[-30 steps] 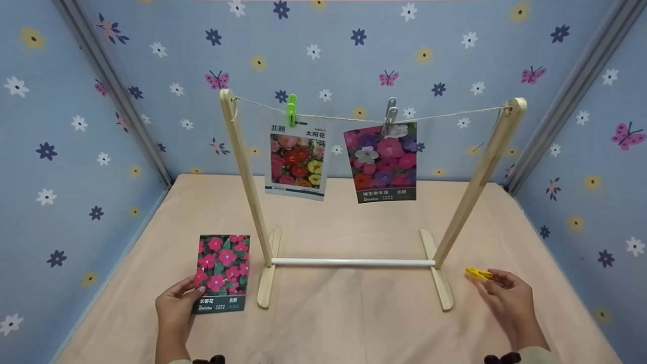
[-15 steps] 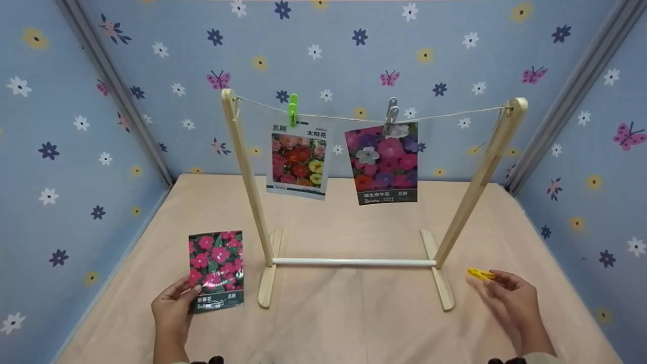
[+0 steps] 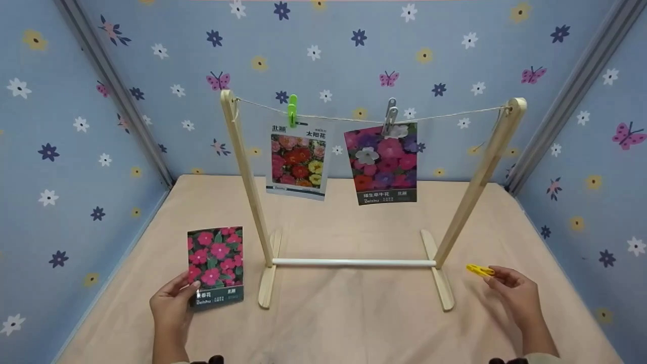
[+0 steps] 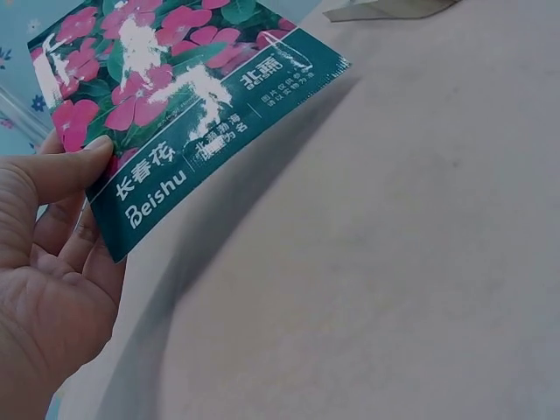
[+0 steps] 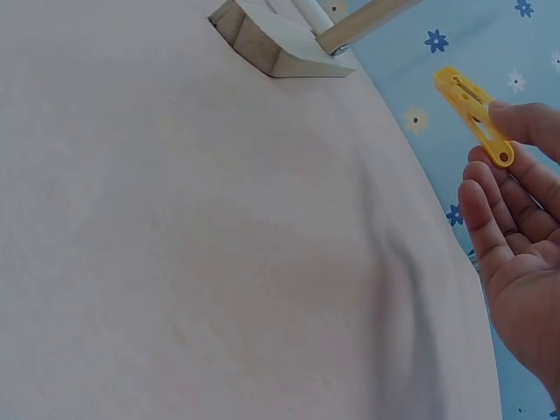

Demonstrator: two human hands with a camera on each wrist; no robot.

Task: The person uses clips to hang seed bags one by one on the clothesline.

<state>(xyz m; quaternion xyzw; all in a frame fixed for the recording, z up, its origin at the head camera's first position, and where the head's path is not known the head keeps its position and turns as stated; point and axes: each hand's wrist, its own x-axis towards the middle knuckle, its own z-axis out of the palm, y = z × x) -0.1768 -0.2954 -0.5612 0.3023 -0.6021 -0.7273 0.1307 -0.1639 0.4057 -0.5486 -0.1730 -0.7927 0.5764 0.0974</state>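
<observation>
My left hand [image 3: 172, 301] pinches a seed packet with pink flowers [image 3: 216, 263] by its lower left edge, left of the wooden stand. In the left wrist view the packet [image 4: 188, 105] is tilted above the table, thumb on its front. A yellow clothespin [image 3: 480, 270] is pinched between thumb and fingers of my right hand [image 3: 518, 298], right of the stand. From the stand's string [image 3: 338, 119] hang two packets. A green clothespin [image 3: 292, 111] holds the white-bordered packet [image 3: 297, 162]; a grey clothespin [image 3: 390, 116] holds the purple and pink one [image 3: 383, 164].
The stand has two wooden uprights [image 3: 247, 182], a white crossbar [image 3: 354, 262] and wooden feet [image 3: 438, 273]. It stands on a table with a pale peach cover [image 3: 349, 323]. Blue flower-patterned walls [image 3: 323, 65] enclose the back and both sides.
My left hand has drawn slightly left and raised the pink-flower packet a little. My right hand has shifted slightly right with the yellow clothespin. The hanging packets look unchanged.
</observation>
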